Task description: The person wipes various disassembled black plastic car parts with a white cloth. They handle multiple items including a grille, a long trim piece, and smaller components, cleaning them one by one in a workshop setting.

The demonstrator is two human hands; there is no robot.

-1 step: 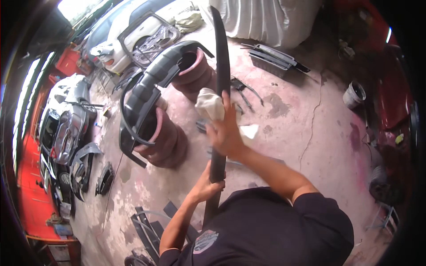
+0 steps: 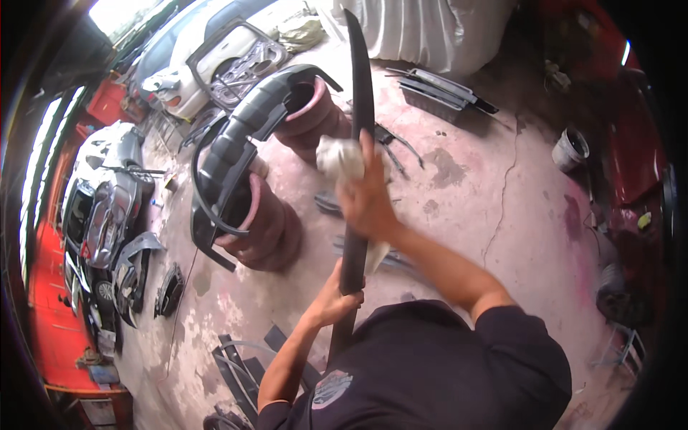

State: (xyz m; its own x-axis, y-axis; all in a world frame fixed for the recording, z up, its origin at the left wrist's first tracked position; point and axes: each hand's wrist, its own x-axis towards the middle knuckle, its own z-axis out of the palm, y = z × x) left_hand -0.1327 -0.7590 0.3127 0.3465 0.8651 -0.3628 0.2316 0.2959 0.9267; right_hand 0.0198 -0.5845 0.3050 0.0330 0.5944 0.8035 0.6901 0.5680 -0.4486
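Note:
A long, dark, slightly curved trim strip [image 2: 360,93] stands in front of me, running from my body up to the far side. Around its lower part my left hand [image 2: 337,295] is closed, with fingers wrapped past the edge. Farther up, my right hand [image 2: 368,197] presses a whitish cloth [image 2: 338,159] against the strip. The cloth bunches out to the left of the strip, and a loose end shows below the hand. My right fingers are partly blurred.
Left of the strip, a black bumper [image 2: 236,136] rests on stacked reddish tyres [image 2: 265,222]. Dark trim pieces [image 2: 244,373] lie near my left arm. A bucket [image 2: 571,149] stands at right, and a crate with strips [image 2: 441,97] sits farther off. Car parts line the left.
My right hand has moved slightly up along the strip with the cloth. The cloth's loose end has swung from the right to below the hand. My left hand keeps its place.

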